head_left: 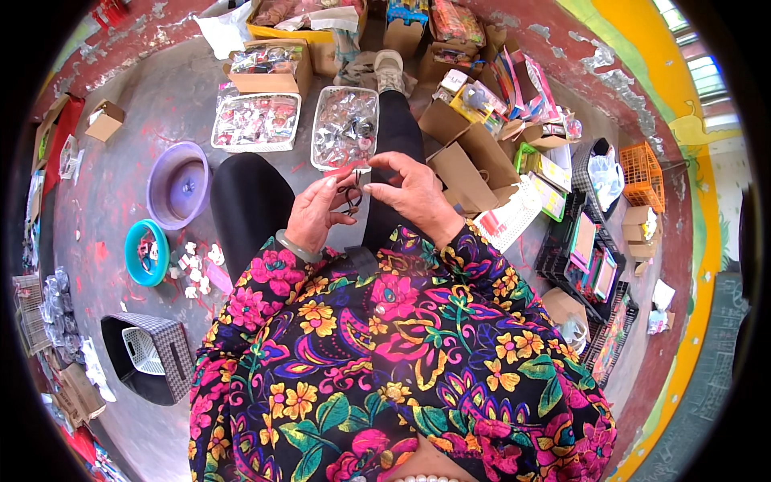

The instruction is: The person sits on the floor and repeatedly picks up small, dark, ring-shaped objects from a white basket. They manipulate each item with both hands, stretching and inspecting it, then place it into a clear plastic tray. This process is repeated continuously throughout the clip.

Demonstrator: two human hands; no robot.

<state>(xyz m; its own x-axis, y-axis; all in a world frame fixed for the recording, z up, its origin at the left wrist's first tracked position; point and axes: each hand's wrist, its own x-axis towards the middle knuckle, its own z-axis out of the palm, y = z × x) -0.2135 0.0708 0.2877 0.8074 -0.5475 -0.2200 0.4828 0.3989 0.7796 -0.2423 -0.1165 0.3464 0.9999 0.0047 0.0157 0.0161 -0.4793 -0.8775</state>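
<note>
I see the left hand (315,212) and right hand (414,194) pinching a black cord (352,194), seemingly unfinished; clear packets (344,120) already fill the white basket (314,149).

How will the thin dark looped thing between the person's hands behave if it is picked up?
The dark looped thing is probably floppy, since it looks thin and curves between the left hand and right hand. It seems light, as only fingers pinch it. It may tangle, because parts appear to cross; its material is unclear.

Grey floor (120,177) with purple basin (163,189), turquoise bowl (148,277), small cardboard box (107,123).
</note>
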